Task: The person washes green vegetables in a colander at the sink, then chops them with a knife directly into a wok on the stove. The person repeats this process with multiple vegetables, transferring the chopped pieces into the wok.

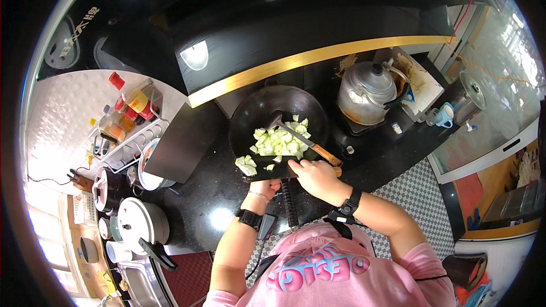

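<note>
My right hand [318, 178] grips the wooden handle of a cleaver, with the thumb along the near end of the blade. The dark cleaver blade [266, 173] lies flat over the near rim of a black wok [277, 96], carrying a clump of chopped pale green vegetable [246, 165]. More vegetable pieces [279, 141] lie heaped in the wok. A metal spatula [303, 137] with a wooden handle rests across them. My left hand [266, 188] is under the blade, beside the wok's ribbed handle [290, 204]; its fingers are mostly hidden.
A metal kettle [367, 94] stands on a burner to the right of the wok. A dark panel [187, 143] stands at the left, near a rack [128, 143] of bottles. A white pressure cooker [143, 224] sits at lower left. The range hood's gold edge [320, 59] overhangs the stove.
</note>
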Demonstrator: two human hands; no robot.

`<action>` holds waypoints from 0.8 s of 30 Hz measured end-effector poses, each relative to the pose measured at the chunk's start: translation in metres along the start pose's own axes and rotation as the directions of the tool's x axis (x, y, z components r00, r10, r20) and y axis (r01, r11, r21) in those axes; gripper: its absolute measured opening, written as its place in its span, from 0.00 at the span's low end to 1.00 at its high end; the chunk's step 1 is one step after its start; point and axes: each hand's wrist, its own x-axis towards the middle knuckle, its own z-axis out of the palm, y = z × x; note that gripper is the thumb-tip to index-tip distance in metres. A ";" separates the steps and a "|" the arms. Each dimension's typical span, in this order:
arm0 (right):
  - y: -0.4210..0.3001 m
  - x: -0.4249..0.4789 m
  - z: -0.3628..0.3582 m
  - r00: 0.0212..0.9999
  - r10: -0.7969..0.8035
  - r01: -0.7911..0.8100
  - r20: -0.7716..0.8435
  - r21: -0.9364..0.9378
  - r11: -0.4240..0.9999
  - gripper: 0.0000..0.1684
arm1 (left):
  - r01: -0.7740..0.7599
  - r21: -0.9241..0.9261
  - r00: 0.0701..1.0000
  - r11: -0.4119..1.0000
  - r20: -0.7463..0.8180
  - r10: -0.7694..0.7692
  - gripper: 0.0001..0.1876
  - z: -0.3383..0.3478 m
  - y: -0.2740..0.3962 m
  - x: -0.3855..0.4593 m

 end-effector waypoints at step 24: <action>0.007 -0.003 0.010 0.997 0.079 -0.080 -0.006 -0.038 0.996 0.15 | -0.056 -0.029 0.997 0.998 0.044 0.057 0.11 0.006 -0.005 -0.004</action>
